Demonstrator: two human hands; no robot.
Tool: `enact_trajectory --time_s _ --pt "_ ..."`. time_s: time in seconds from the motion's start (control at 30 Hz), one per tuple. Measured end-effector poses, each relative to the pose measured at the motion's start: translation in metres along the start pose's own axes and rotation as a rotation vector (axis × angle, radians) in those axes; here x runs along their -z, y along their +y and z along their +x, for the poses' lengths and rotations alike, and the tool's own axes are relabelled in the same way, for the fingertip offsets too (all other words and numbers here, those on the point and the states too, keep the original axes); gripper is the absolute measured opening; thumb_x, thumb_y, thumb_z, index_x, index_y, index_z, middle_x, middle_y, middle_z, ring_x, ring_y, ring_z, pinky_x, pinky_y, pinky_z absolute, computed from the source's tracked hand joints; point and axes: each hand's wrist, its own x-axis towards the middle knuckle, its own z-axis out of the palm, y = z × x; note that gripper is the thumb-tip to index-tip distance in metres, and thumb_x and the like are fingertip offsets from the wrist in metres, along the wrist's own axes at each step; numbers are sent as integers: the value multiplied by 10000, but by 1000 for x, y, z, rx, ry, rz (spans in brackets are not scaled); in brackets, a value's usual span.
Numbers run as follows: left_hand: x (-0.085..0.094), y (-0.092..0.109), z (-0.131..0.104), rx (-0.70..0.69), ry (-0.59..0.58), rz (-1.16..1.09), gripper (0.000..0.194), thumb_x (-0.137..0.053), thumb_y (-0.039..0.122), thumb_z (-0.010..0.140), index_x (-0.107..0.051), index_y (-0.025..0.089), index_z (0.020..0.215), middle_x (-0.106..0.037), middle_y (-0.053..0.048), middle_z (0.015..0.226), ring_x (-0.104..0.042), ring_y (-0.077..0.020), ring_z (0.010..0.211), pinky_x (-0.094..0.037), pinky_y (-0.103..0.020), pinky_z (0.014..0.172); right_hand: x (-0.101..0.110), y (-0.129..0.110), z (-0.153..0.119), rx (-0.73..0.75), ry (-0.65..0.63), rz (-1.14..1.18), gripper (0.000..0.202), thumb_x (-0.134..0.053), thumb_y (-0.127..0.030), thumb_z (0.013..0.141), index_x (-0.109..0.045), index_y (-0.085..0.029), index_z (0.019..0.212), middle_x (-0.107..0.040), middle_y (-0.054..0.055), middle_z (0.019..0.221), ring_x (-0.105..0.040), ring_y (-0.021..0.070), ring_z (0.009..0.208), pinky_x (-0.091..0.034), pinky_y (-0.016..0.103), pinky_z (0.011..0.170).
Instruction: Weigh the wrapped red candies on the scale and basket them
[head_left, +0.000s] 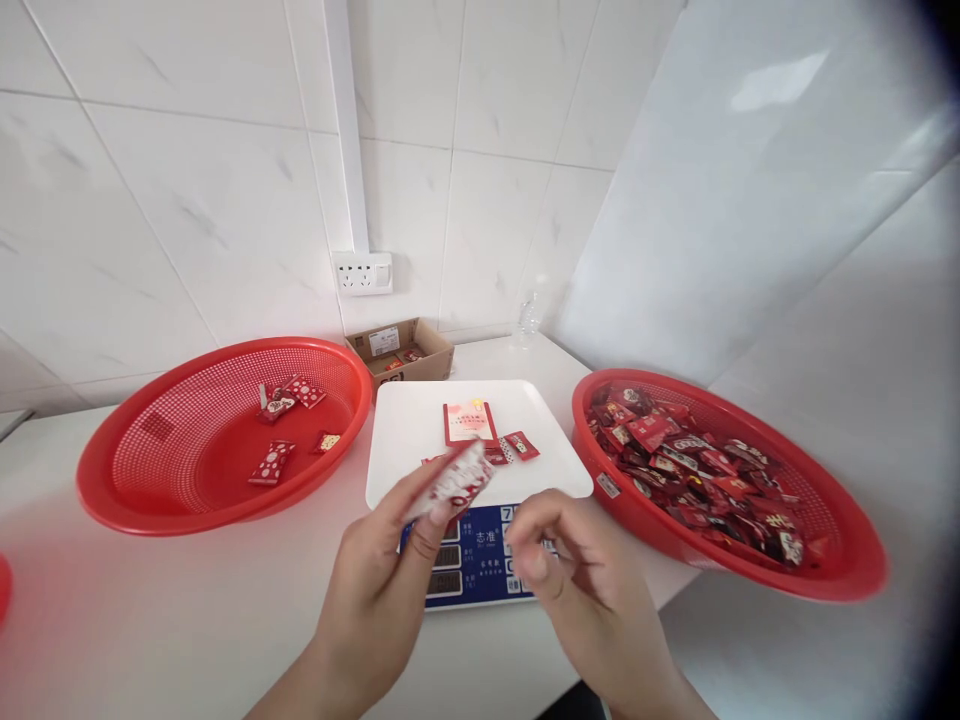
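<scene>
My left hand (390, 560) is closed on a red and white candy packet (457, 480), held tilted above the front of a scale. My right hand (577, 580) hovers over the scale's keypad, its fingers loosely curled and no object visible in them. The scale has a white tray (405, 420) and a blue front panel (487, 570) with small displays, partly hidden by my hands. On the tray lie a red-edged printed card (469, 423) and a few small red packets (523, 445), some of them behind the held packet.
At left stands a red mesh basket (180, 350) with several red packets inside. Another red basket (847, 570) at right is heaped with assorted packets. A small cardboard box (427, 365) and a clear bottle (529, 312) stand at the back, near a wall socket (364, 273).
</scene>
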Motion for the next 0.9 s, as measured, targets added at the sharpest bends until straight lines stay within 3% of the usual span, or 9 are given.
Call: enact_trajectory --time_s 0.1,0.2,0.33,0.53,0.77,0.9 --pt "-3 5 0 139 -3 -361 395 -603 383 953 -634 249 1324 -719 -77 1264 -630 -274 1197 -528 -369 976 -2 7 4 -8 158 -9 260 -689 -481 866 -612 -235 903 -628 -14 722 -567 134 636 -467 215 569" --pt "-8 6 0 200 -76 -531 474 -638 386 935 -564 274 1389 -726 -76 1227 -654 -250 1127 -529 -356 958 -6 7 5 -88 21 75 293 -677 -493 873 -626 -224 978 -706 23 816 -621 155 695 -511 246 632" --pt "-12 6 0 214 -170 -549 448 -686 358 907 -607 266 1338 -738 -83 1185 -671 -250 1081 -549 -348 904 -7 -3 3 -176 -69 163 285 -623 -483 907 -609 -211 821 -681 18 721 -615 161 658 -499 254 609" --pt "-9 12 1 307 -116 -591 327 -824 351 769 -762 196 1049 -791 -85 967 -704 -297 986 -568 -375 820 -3 -9 1 -320 -76 143 265 -666 -439 820 -592 -204 723 -559 -12 638 -462 129 584 -408 238 527" --pt "-11 13 1 322 -98 -595 236 -846 358 737 -762 178 864 -781 -55 820 -694 -225 771 -542 -321 712 -9 -3 3 -297 -74 170 239 -659 -387 779 -527 -215 676 -498 -31 588 -389 111 536 -348 218 470" --pt "-14 10 2 330 -175 -628 246 -851 368 729 -788 176 869 -770 -53 767 -699 -234 771 -546 -332 720 -9 -1 1 -262 -96 196 262 -634 -379 819 -498 -215 668 -456 -47 562 -347 96 513 -316 211 453"
